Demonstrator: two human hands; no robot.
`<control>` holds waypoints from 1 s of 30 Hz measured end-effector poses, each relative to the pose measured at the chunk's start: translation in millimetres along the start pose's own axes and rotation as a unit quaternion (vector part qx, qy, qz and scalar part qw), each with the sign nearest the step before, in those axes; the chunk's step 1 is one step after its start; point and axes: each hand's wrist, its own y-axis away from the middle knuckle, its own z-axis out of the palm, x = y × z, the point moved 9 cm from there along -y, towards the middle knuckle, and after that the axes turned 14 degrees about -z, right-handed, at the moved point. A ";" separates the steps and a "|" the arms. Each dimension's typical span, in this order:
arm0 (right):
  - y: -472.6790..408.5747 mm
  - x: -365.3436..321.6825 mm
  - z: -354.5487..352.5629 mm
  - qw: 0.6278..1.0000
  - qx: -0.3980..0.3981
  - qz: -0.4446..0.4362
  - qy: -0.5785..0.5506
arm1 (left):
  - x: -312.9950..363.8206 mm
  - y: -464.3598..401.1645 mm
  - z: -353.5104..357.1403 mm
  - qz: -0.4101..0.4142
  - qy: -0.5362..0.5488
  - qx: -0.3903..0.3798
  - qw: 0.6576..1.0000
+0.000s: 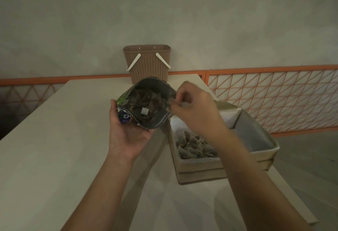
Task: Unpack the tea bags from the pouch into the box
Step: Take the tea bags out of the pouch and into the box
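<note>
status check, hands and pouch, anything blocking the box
Left hand cradles open pouch, tea bags still inside. Right hand pinches the pouch's right rim. Box open at right, some bags in. Nothing blocking.

Dim, greenish indoor light. Plain pale plaster wall (164, 11) fills the upper half. Long cream rectangular tabletop (45, 148) runs toward it. Brown perforated plastic basket with two white handles (147, 62) stands at the table's far end against the wall. Orange metal lattice railing (274, 99) runs along the wall base, right and left.
</note>
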 end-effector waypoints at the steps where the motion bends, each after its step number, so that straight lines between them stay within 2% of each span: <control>1: 1.9 2.4 -11.4 0.999 0.033 0.012 -0.040 | 0.4 -0.8 -0.2 0.000 0.006 -0.004 1.000; 3: 6.0 11.8 -31.3 0.991 0.081 0.035 -0.097 | 1.3 -1.8 -0.4 -0.001 0.015 -0.007 1.000; 5: 11.5 26.5 -40.9 0.988 0.079 0.070 -0.112 | 1.8 -1.6 -0.1 0.001 0.021 -0.009 1.000; 8: 21.4 47.2 -34.5 0.992 -0.019 0.111 -0.060 | 1.6 -1.1 1.5 0.006 0.023 -0.014 1.000; 12: 40.4 78.9 -8.3 0.977 -0.143 0.156 0.030 | 0.5 -1.6 3.0 0.013 0.010 -0.013 1.000; 18: 54.7 98.5 3.6 0.965 -0.173 0.191 0.043 | 1.5 0.3 5.4 0.011 0.005 -0.021 1.000; 20: 49.6 89.4 3.5 0.969 -0.170 0.174 0.038 | 2.3 -0.2 4.5 0.011 0.002 -0.019 1.000; 25: 9.8 22.0 -17.0 0.998 -0.034 0.048 -0.034 | 0.9 -1.0 0.2 -0.001 -0.010 -0.012 1.000; 27: -1.7 -1.7 -7.1 0.996 -0.047 0.016 -0.078 | 0.4 -0.5 -0.6 -0.008 -0.016 -0.009 1.000; 30: -14.0 -17.9 25.6 0.990 -0.125 -0.001 -0.069 | 1.9 1.1 -2.3 -0.010 -0.024 -0.001 1.000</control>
